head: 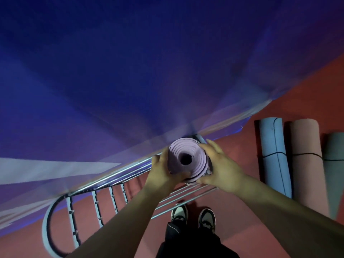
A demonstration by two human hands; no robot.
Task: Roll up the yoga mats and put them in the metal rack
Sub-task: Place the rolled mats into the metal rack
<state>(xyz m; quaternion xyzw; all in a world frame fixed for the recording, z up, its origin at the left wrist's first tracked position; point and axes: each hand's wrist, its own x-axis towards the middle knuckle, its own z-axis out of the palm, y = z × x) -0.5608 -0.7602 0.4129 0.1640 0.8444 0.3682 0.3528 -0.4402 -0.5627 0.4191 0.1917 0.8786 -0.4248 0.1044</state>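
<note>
Mat (183, 146), lilac and rolled, stands upright at the metal rack (96, 203), left hand (163, 171) and right hand (220, 164) curled round its sides. Three more rolled mats (275, 155) lie on the floor (240, 149) nearby.

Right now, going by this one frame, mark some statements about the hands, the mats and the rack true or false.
1. Both hands grip the lilac mat. True: the left hand and the right hand clasp its sides.
2. The lilac mat lies flat on the floor. False: it is held end-up over the metal rack, with its spiral end facing the camera.
3. Three rolled mats lie on the red floor to the person's right. True: the blue mat, the pink mat and the grey mat.
4. The blue mat is spread open. False: it is rolled, with a dark cord around it.
5. The person is barefoot. False: shoes show.
</note>
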